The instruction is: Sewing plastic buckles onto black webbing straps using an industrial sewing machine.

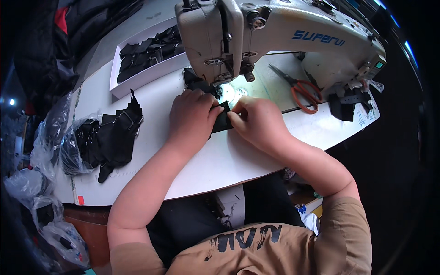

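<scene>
A piece of black fabric strap (222, 123) lies on the white table just in front of the sewing machine (208, 41). My left hand (192, 112) grips its left side, thumb and fingers closed on the cloth. On the right edge my right hand (256, 118) pinches the same strap between thumb and forefinger. Both hands are close together near the lit needle area, where the machine's head hides the needle's exact place. More black fabric (198, 84) bunches behind my left hand, under the machine head; whether it joins the strap I cannot tell.
Orange-handled scissors (306, 94) lie right of the needle area, beneath the machine's arm. A white box (120, 87) of black pieces stands at the back left. Black strap pieces with metal buckles (117, 137) and clear plastic bags (50, 142) lie at left; black scraps (343, 107) at right.
</scene>
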The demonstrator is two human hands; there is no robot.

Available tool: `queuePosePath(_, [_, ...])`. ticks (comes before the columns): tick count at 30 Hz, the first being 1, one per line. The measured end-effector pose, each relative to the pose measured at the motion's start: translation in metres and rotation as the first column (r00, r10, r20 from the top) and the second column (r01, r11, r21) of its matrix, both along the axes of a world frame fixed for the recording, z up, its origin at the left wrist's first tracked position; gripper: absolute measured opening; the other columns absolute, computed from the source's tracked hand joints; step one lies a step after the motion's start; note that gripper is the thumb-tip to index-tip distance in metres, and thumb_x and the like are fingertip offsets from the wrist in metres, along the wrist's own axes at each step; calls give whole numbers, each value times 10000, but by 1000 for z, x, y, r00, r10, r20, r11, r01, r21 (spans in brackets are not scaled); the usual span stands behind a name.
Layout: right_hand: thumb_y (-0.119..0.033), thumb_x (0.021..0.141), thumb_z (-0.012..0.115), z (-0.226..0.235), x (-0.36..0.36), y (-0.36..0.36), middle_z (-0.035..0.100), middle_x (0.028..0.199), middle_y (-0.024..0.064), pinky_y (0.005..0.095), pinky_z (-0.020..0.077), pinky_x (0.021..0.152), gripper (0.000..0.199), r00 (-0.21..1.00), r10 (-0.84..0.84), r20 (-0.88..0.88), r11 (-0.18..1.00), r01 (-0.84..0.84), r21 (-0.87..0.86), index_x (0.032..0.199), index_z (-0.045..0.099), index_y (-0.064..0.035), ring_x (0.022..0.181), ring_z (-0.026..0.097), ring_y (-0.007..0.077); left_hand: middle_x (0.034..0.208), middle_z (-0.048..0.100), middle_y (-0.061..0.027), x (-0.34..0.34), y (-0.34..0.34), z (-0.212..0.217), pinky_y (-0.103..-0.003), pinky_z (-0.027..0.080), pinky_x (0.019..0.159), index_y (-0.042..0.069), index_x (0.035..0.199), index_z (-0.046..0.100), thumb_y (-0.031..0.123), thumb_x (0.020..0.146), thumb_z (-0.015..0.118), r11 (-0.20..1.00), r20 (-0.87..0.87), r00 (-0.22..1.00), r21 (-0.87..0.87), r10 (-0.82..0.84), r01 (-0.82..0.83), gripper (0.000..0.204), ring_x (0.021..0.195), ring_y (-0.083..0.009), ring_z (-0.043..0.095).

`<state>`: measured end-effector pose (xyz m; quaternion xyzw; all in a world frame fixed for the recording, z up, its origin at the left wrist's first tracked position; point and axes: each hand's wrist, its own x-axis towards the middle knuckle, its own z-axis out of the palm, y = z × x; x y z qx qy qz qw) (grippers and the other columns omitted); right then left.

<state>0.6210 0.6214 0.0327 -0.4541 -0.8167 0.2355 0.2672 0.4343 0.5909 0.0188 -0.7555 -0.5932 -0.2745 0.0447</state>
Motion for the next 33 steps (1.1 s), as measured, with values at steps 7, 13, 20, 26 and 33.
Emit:
queuePosePath(7, [-172,842,724,3,-2,0,682,707,145,367,521,609,177,1000,-14,15,1000,15,-20,814,702,2,637,680,264,874,628,-80,0,1,-3,-423,477,852,74,837,662,150,854,718,998,64,998,67,-24,19,96,930,-291,598])
queuePosePath(13, [-162,844,721,0,-2,0,681,700,135,360,522,605,164,1000,1,16,999,-1,33,813,707,-2,635,681,255,948,627,-94,-6,-3,3,-407,485,894,41,941,669,120,864,678,978,-210,956,-8,-205,208,110,968,-288,590])
queuePosePath(20, [-139,850,716,-1,-2,0,689,710,135,344,515,597,148,999,-25,-45,999,24,-28,818,708,5,629,675,233,1066,599,-99,-6,-16,2,-416,482,934,4,1044,669,132,865,695,968,-158,957,38,-241,250,222,1022,-275,566])
queuePosePath(26, [-133,850,719,0,-2,1,693,717,135,338,516,599,150,999,-36,-28,999,34,-42,805,704,9,625,671,215,1090,594,-89,-7,-16,4,-414,478,948,8,1096,661,135,863,703,966,-124,958,-27,-259,258,269,1042,-272,562])
queuePosePath(33, [-138,850,731,-5,-3,-1,693,737,136,340,520,603,146,999,-27,-39,999,26,-24,860,720,7,634,674,223,1109,583,-84,-10,-16,4,-418,478,954,19,1122,662,120,854,699,963,-126,955,-38,-269,266,288,1069,-275,556])
